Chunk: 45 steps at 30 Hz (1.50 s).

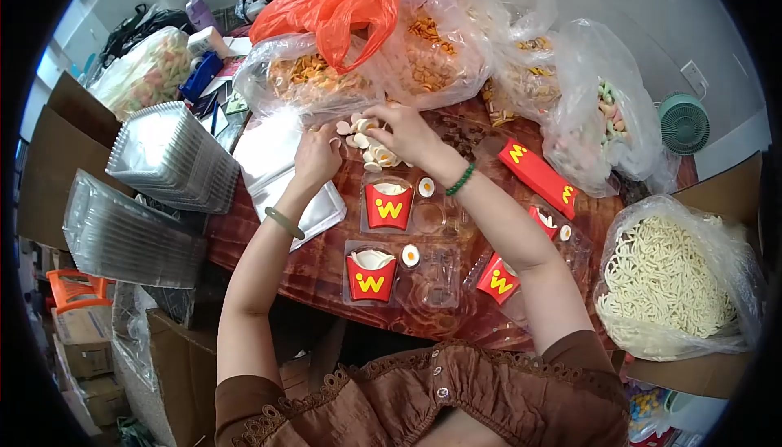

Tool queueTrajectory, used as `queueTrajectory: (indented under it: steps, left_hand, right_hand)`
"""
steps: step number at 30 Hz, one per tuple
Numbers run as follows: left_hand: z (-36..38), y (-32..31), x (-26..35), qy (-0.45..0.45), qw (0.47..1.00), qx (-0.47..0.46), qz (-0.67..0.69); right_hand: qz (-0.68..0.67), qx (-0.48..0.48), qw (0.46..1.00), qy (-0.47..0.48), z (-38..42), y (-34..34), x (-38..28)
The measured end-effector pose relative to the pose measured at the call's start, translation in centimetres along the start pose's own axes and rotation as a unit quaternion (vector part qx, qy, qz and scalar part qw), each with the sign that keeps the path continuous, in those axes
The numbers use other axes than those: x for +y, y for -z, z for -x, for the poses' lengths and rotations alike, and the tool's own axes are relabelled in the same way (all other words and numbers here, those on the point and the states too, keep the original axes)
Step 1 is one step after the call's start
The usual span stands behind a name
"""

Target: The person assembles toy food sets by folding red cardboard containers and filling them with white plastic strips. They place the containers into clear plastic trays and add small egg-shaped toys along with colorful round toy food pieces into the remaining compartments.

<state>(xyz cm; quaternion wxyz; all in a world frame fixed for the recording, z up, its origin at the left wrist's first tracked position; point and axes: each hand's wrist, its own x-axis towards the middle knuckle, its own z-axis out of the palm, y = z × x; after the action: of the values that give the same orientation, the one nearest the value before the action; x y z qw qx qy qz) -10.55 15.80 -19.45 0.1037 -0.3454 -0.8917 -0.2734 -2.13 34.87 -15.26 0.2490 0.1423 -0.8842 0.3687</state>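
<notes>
A small heap of toy egg halves [380, 156], white with some yellow centres showing, lies at the middle of the table. My left hand [316, 156] is at its left side, fingers closed around a small pale piece that looks like one of them. Over the heap, my right hand [405, 133] curls its thumb and fingers down in a pinch on a toy egg half. Nearer me, a clear blister tray [434, 217] holds a red fries box [388, 206] and an egg half [426, 187]. Another tray [440, 276] below carries a similar box [371, 276] and egg [410, 255].
Under my right arm lie more filled trays [570, 255]. Flat red boxes [538, 176] sit right of it. Clear bags of toy food [436, 48] and a red bag [326, 19] line the back. Stacked clear trays [171, 158] stand left; a bag of fries [676, 276] stands right.
</notes>
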Motion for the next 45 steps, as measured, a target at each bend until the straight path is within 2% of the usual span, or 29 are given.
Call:
queueTrajectory:
  steps: [1,3,4,6,7,9,11,12,14,16,17,18,19,22,23,25,27,29,31,33,34,35,36,37,38,41,42,44,45]
  left_hand:
    - [-0.1,-0.2,-0.1,0.008,1.000,0.001,0.025]
    - [0.2,-0.3,0.1,-0.012,0.999,0.032,0.022]
    - [0.3,0.4,1.1,-0.022,0.998,0.053,0.027]
    - [0.2,1.5,1.7,0.001,1.000,0.013,0.010]
    - [0.2,2.7,2.8,-0.010,0.999,0.030,0.022]
    - [-0.2,3.9,4.0,-0.026,0.995,0.061,0.074]
    - [-1.4,4.7,7.4,0.012,0.978,0.037,0.206]
    - [-2.4,4.6,9.1,-0.042,0.969,0.060,0.238]
    - [-5.2,3.6,12.7,-0.027,0.922,0.030,0.384]
    - [-8.5,3.5,16.6,0.007,0.873,-0.017,0.488]
    - [-10.2,3.3,18.1,0.028,0.854,-0.027,0.519]
    - [-12.1,2.2,18.8,0.022,0.862,-0.019,0.506]
    - [-13.9,1.1,19.1,0.016,0.862,-0.014,0.506]
    - [-17.2,-0.2,20.8,0.076,0.906,0.003,0.415]
    - [-17.6,-0.2,21.0,0.073,0.908,0.000,0.413]
    - [-18.1,0.3,21.6,0.117,0.870,-0.043,0.477]
    - [-18.4,-0.6,21.2,0.113,0.872,-0.039,0.475]
    - [-18.5,-1.0,20.6,0.110,0.875,-0.037,0.470]
    - [-18.0,0.0,20.7,0.114,0.881,-0.044,0.458]
    - [-17.9,0.9,20.8,0.109,0.888,-0.049,0.444]
    - [-18.2,0.8,20.6,0.101,0.890,-0.051,0.443]
    - [-18.6,0.6,20.6,0.064,0.881,-0.042,0.467]
    - [-18.7,0.6,20.8,0.031,0.847,-0.036,0.529]
    - [-18.6,0.8,21.2,0.001,0.808,-0.027,0.588]
    - [-18.6,1.0,21.7,-0.009,0.799,-0.012,0.602]
    - [-17.6,2.3,21.5,-0.030,0.790,0.011,0.612]
    - [-16.9,2.5,20.9,-0.035,0.782,0.018,0.622]
    - [-14.8,3.1,19.3,-0.040,0.788,0.026,0.614]
    - [-13.6,3.3,18.0,-0.048,0.799,0.033,0.599]
  right_hand:
    - [0.007,-0.039,0.999,-0.024,-0.5,-1.1,0.0]
    - [0.109,-0.042,0.991,-0.072,-0.5,-2.3,-1.0]
    - [0.118,-0.073,0.982,-0.132,-1.0,-2.0,-1.7]
    - [0.090,0.011,0.994,-0.067,-0.9,0.6,-3.4]
    - [0.074,0.064,0.995,-0.006,-1.0,3.6,-4.9]
    - [0.034,0.204,0.978,0.040,-1.4,9.5,-5.3]
    - [-0.024,0.334,0.940,-0.064,-2.7,15.0,-4.6]
    - [0.013,0.355,0.933,-0.063,-3.9,17.1,-1.8]
    - [0.056,0.384,0.920,-0.050,-4.9,19.6,4.4]
    - [0.144,0.224,0.955,-0.128,-5.0,20.6,8.4]
    - [0.109,0.202,0.959,-0.163,-4.9,20.4,8.0]
    - [0.074,0.178,0.961,-0.199,-4.2,19.5,7.3]
    - [0.026,0.188,0.966,-0.176,-3.6,18.5,7.3]
    - [0.081,0.172,0.970,-0.150,-2.5,17.5,8.2]
    - [0.050,0.220,0.962,-0.154,-2.4,17.2,8.7]
    - [0.018,0.233,0.959,-0.161,-2.8,17.2,9.8]
    - [-0.012,0.246,0.954,-0.169,-3.3,17.6,10.9]
    - [0.029,0.100,0.979,-0.175,-4.3,17.9,11.7]
    - [0.027,0.112,0.981,-0.157,-4.8,17.6,10.8]
    - [0.026,0.257,0.949,-0.183,-4.5,17.5,9.4]
    - [0.022,0.326,0.932,-0.158,-4.3,17.5,9.2]
    - [0.022,0.395,0.908,-0.135,-3.9,17.5,9.0]
    - [0.003,0.440,0.893,-0.093,-3.3,17.9,7.7]
    - [0.004,0.451,0.891,-0.056,-2.7,18.4,6.6]
    - [0.003,0.459,0.888,-0.020,-1.9,18.9,5.5]
    - [-0.010,0.378,0.925,-0.013,1.0,18.6,2.4]
    - [0.022,0.352,0.935,-0.024,2.0,18.0,1.5]
    - [0.054,0.243,0.967,-0.046,3.9,16.2,-2.0]
    - [-0.009,0.221,0.975,-0.013,4.2,13.8,-2.2]
